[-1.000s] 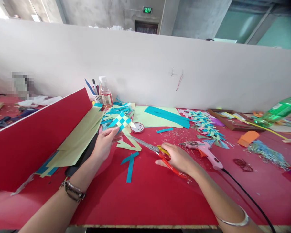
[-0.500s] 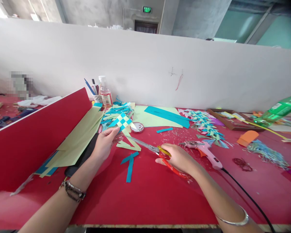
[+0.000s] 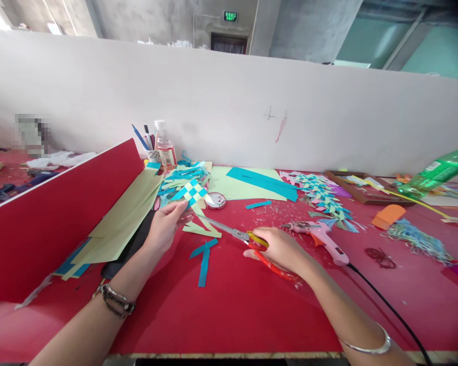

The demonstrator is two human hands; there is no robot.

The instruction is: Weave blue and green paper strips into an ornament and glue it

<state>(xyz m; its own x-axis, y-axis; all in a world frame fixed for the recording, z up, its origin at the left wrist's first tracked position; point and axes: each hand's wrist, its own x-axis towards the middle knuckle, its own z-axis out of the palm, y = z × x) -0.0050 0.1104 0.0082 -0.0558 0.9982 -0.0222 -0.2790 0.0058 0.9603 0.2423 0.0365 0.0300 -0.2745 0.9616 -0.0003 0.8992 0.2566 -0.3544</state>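
One checkered paper weave (image 3: 194,192), well left of the glue gun (image 3: 324,236); left hand (image 3: 166,221) pinches its corner, seemingly leaving edges clear. Right hand (image 3: 280,249), nearer the glue gun, grips scissors (image 3: 232,231), blades angled toward weave.

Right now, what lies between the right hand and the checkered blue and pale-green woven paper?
In the head view, the silver metal scissor blades extend from the right hand towards the woven paper; pale-green paper strips show alongside.
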